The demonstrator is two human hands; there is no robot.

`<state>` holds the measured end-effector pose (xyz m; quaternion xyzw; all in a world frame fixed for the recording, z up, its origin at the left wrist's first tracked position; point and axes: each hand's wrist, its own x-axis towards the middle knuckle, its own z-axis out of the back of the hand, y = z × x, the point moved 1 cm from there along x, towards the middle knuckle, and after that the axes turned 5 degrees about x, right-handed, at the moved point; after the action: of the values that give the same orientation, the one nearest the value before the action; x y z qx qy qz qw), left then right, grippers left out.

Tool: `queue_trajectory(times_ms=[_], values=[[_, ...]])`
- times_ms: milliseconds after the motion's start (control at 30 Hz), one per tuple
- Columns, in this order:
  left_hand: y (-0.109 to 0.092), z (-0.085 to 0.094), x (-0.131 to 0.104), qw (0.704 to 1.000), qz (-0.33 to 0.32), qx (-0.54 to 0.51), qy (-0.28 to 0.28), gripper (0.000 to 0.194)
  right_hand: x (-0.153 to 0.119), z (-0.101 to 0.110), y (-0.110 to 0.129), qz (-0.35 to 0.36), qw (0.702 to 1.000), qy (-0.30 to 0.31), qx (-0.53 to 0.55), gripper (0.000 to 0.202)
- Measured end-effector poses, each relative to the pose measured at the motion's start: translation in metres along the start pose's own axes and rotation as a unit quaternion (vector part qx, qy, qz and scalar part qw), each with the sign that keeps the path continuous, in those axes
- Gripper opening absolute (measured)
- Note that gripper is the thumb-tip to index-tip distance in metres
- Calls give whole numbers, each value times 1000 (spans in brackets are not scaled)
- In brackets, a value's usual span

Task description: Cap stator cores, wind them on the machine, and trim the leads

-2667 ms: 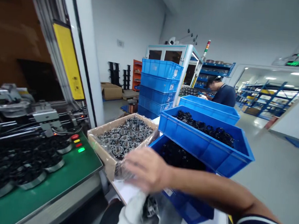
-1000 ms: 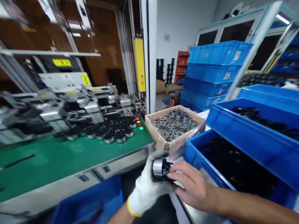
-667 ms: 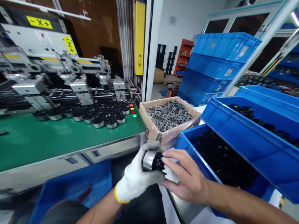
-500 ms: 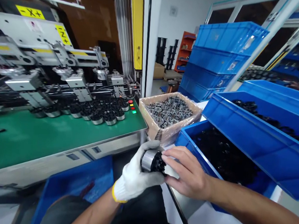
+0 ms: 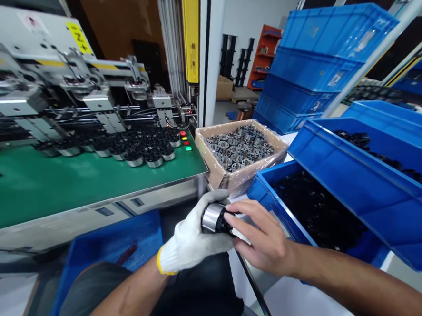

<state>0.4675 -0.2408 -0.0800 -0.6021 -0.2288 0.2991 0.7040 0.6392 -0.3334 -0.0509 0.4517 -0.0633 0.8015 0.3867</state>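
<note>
Across the left half of the frame stretches the machine, its green bench bearing a cluster of cores. At right, blue bins stand close together, one tilted, two holding black parts. Mid-frame, the carton of metal rings sits just beyond the hands, between bench and bins. Low in the centre, the gloved left hand wraps a single core; the bare right hand, just right of it, has its fingers bent and touching the core's black end, though whether they pinch it I cannot tell. The core's axis runs roughly left to right, metal body in the left palm, black end toward the right hand, with nothing standing between
</note>
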Motion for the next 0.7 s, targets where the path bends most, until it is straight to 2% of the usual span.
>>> queue_trajectory(times_ms=[167,267,367,433,500,600,700], values=[[-5,-5,0,999,-13,-36,-7,70,0,-1,2,14,1000,12,-22,44],[-7,-5,0,1000,-7,-4,-29,63,1,0,3,25,999,19,-8,51],[-4,0,-2,996,-51,30,-63,70,4,4,0,-83,994,-7,70,61],[0,3,-4,993,-83,45,-77,74,6,5,-3,-177,974,-25,137,44],[4,3,-7,991,-90,61,-81,74,7,4,-5,-213,958,-20,192,22],[7,0,-10,990,-82,77,-86,74,8,2,-5,-164,966,-3,202,10],[1,-3,-10,990,-71,99,-75,78,6,1,-3,-83,987,-20,137,10]])
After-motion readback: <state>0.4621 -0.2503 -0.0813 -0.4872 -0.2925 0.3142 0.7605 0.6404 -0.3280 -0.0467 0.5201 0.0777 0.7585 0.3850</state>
